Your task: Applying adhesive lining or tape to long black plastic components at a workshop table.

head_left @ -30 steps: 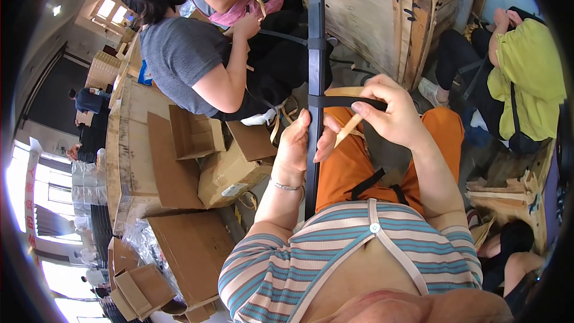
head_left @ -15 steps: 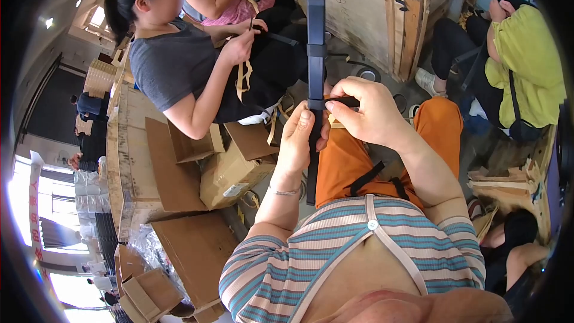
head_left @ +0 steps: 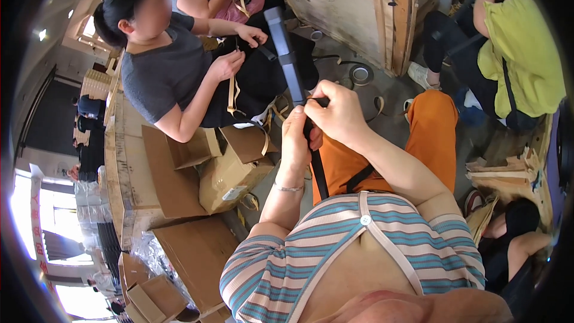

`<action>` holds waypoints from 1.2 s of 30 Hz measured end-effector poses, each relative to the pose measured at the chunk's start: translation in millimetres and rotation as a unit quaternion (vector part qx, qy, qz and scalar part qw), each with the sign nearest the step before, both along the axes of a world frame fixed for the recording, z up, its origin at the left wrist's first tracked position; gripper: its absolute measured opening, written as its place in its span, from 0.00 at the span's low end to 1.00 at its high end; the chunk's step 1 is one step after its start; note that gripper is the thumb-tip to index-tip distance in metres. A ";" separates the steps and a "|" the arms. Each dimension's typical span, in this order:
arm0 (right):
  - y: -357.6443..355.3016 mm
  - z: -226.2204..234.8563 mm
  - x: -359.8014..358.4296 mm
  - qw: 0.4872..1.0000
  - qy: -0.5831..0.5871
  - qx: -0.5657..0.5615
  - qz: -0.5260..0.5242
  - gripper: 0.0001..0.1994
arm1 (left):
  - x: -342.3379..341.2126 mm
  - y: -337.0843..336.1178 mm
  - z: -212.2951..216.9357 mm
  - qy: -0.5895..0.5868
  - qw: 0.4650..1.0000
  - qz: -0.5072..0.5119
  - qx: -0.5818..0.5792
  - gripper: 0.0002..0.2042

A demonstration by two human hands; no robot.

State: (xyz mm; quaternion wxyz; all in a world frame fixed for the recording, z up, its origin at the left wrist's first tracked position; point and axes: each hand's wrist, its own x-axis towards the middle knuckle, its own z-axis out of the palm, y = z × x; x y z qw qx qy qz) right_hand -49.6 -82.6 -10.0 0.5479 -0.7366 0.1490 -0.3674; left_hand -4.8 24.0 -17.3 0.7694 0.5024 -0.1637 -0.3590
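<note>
I see both hands clenched on the strap: left hand (head_left: 297, 137), right hand (head_left: 336, 113). The strap (head_left: 286, 60) is dark and flat, rising beyond the grip. A co-worker (head_left: 173, 72) and boxes (head_left: 227, 173) sit left.

Packing workshop: cardboard boxes (head_left: 230, 173) are being stacked, wooden crate (head_left: 365, 6) nearby, straps being handled by seated workers.

Floor (head_left: 382, 93): grey, bare concrete. On it: a roll of tape (head_left: 361, 74) just beside a large wooden crate (head_left: 365, 6); loose tan strap pieces (head_left: 379, 105) nearby; open cardboard boxes (head_left: 230, 173) at left (flaps up), against a cardboard-wrapped pallet stack (head_left: 128, 185); wood scraps (head_left: 508, 170) at right.
</note>
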 end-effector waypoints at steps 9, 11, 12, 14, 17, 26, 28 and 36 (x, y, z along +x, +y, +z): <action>-26.1 -109.6 6.6 0.982 0.085 0.167 0.023 0.13 | -8.1 9.2 31.0 0.004 0.982 -0.154 -0.112 0.22; -29.9 -72.1 9.1 0.973 0.038 0.222 0.054 0.11 | 6.5 6.2 32.7 0.138 0.963 -0.189 -0.130 0.22; -27.2 -51.3 5.0 0.972 0.041 0.224 0.054 0.11 | 9.6 10.7 26.0 0.122 0.957 -0.218 -0.145 0.22; -28.1 -11.1 -0.7 0.909 -0.007 0.378 0.177 0.12 | 12.1 8.7 19.8 0.116 0.943 -0.257 -0.175 0.22; -22.1 14.4 -11.7 0.890 -0.067 0.393 0.220 0.15 | 14.0 -1.8 15.0 0.124 0.941 -0.267 -0.166 0.22; -28.4 2.4 -13.0 0.933 -0.027 0.221 0.282 0.11 | 15.7 -5.5 -0.3 0.139 0.944 -0.270 -0.129 0.23; -29.4 0.5 -13.1 0.934 -0.034 0.217 0.283 0.11 | 17.4 -5.6 -5.3 0.154 0.937 -0.283 -0.138 0.22; -44.3 10.8 -20.4 0.943 -0.097 0.212 0.238 0.10 | -11.3 11.7 -47.3 0.110 0.931 -0.330 -0.110 0.22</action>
